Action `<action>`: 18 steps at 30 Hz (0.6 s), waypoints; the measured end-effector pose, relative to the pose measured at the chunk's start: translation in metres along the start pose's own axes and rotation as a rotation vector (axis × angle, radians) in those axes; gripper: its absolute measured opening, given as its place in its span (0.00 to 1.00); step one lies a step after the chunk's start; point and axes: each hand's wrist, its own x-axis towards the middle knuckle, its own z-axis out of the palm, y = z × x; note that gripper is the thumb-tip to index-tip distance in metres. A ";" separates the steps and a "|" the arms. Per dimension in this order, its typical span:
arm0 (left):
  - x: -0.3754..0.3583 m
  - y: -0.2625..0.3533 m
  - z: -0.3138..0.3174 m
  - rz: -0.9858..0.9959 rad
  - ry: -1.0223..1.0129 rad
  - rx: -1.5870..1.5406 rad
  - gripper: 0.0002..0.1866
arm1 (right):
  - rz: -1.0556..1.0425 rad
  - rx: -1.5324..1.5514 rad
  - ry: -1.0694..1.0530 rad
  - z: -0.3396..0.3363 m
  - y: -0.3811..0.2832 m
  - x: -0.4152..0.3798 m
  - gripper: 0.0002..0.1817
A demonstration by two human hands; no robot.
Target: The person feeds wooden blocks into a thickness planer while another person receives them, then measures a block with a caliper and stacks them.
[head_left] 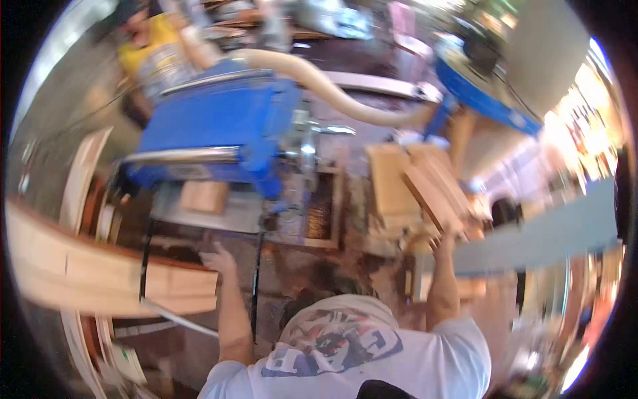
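Note:
My left hand (218, 258) is held out with its fingers apart, below the bed of a blue machine (209, 120). Nothing is in it. A wooden block (204, 197) lies on the machine's metal bed (240, 211), beyond that hand. On the right, my right hand (445, 241) is at the near end of a wooden board (428, 196), which leans over a stack of light boards (391, 179). Its fingers are blurred and partly merge with the wood, so their grip is unclear.
A pale hose (319, 83) curves from the blue machine towards a blue-rimmed machine (488, 100). Long planks (113, 276) lie at the left, a grey beam (545, 229) at the right. An open wooden box (339, 206) stands between. A person in yellow (156, 53) is beyond the machine.

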 end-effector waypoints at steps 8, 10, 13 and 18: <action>-0.151 0.023 -0.173 -0.134 -0.254 -0.097 0.42 | 0.185 0.028 -0.073 0.021 -0.024 0.050 0.28; -0.168 0.020 -0.175 -0.115 -0.208 -0.059 0.41 | 0.215 0.000 -0.059 0.023 -0.034 0.045 0.27; -0.178 0.012 -0.163 -0.071 -0.147 -0.022 0.38 | 0.308 0.004 -0.152 0.019 -0.045 0.048 0.27; -0.161 0.043 -0.158 -0.130 -0.119 0.112 0.34 | 0.231 0.037 -0.088 0.050 -0.055 0.013 0.22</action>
